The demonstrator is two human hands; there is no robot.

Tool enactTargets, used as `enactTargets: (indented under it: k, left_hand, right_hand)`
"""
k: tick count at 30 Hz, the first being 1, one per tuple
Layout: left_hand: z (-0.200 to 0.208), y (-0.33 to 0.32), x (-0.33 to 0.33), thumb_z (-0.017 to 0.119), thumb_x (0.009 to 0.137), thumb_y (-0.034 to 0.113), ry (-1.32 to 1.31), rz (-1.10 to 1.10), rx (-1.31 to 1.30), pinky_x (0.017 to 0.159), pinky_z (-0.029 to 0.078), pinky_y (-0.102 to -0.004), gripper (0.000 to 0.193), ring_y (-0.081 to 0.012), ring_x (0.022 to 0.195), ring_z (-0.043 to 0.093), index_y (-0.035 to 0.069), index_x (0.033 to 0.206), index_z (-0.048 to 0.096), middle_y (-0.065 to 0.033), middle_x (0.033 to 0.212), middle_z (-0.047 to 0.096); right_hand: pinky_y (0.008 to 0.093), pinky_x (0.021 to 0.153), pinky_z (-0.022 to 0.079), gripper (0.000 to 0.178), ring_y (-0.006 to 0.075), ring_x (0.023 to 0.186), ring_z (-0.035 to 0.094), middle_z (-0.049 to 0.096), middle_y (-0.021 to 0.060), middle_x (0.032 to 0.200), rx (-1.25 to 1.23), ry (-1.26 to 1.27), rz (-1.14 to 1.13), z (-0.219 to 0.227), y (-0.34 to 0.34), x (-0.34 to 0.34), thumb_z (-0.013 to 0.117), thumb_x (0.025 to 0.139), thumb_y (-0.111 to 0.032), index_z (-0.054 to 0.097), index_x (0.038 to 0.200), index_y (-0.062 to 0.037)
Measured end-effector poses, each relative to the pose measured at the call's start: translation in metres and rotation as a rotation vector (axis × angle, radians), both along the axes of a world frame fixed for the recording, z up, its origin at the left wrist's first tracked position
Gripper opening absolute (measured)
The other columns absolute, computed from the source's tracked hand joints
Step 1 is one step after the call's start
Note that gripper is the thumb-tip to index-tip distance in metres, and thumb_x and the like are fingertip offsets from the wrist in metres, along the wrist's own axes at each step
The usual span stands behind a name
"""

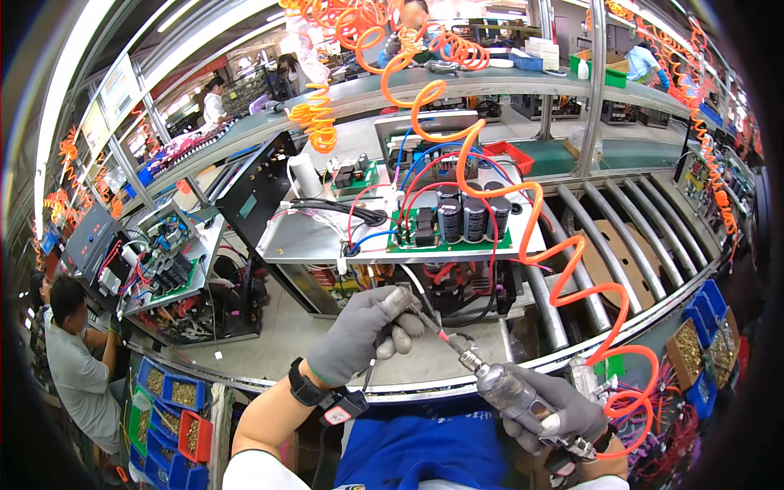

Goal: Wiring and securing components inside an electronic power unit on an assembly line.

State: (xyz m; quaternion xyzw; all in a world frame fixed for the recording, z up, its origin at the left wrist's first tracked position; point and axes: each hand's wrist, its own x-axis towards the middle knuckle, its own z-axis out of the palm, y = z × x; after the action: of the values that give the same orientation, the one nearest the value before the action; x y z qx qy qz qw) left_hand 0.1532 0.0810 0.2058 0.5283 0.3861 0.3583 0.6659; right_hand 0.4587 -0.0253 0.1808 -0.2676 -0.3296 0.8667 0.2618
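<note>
Fingers (396, 322) of the left hand (359, 331), in a grey knit glove, are curled and pinched around the tip end of a pneumatic screwdriver (510, 392), apparently steadying the bit (437, 331) or a small fastener on it; the exact contact is too small to confirm. Right hand (563, 416), also gloved in grey, is wrapped closed around the ribbed metal body of the tool, low at the frame's right. An orange coiled air hose (523, 204) runs from the tool's rear up across the work. Directly ahead on the grey desk (278, 343) sits an open equipment chassis (392, 237) with bare sheet-metal panels, just beyond the tool tip and not touching it. On its top lies a green circuit board (449, 229) carrying 4 dark cylindrical capacitors (469, 216), with red, blue and black wires (384, 212) looping over it. Judgement: the step in hand appears to be preparing the driver tip before a fastening on the chassis. The next move would call for keeping the tip straight, clearing the loose wires and managing hose drag. A 2nd open chassis (171, 278) stands to the left, and blue parts bins (167, 392) hold small brassy hardware. A black wrist strap (306, 388) with a cord is worn on the left wrist.
</note>
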Motion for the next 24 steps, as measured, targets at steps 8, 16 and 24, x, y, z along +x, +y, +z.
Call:
enactTargets:
  k: [8, 16, 24]
  left_hand:
    - [0.033, 0.017, 0.061, 0.044, 0.102, 0.035, -0.151, 0.088, 0.053, 0.041, 0.036, -0.0163, 0.034, -0.0041, 0.049, 0.049, 0.003, 0.099, 0.053, -0.0022, 0.071, 0.059]
    - [0.056, 0.027, 0.087, 0.044, 0.102, 0.035, -0.253, 0.126, 0.109, 0.038, 0.033, -0.0175, 0.033, -0.0041, 0.045, 0.046, 0.004, 0.099, 0.054, -0.0021, 0.066, 0.058]
    - [0.044, 0.035, 0.064, 0.046, 0.101, 0.029, -0.046, 0.017, 0.14, 0.039, 0.041, -0.0165, 0.03, -0.0063, 0.05, 0.058, 0.001, 0.104, 0.056, -0.0047, 0.073, 0.063]
  right_hand:
    - [0.0287, 0.06, 0.052, 0.102, 0.0186, 0.074, 0.063, 0.06, 0.0144, 0.096, 0.05, 0.124, -0.131, 0.031, -0.003, 0.031, 0.08, 0.071, -0.011, 0.017, 0.152, -0.0118]
    - [0.0267, 0.06, 0.054, 0.102, 0.017, 0.087, 0.062, 0.058, 0.0165, 0.105, 0.16, 0.058, -0.156, 0.051, 0.001, 0.05, 0.08, 0.069, -0.013, 0.019, 0.151, -0.0101]
    - [0.0293, 0.057, 0.055, 0.103, 0.0192, 0.069, 0.066, 0.063, 0.0148, 0.095, 0.037, -0.015, -0.191, 0.047, 0.006, 0.038, 0.076, 0.064, -0.019, 0.02, 0.15, -0.0077]
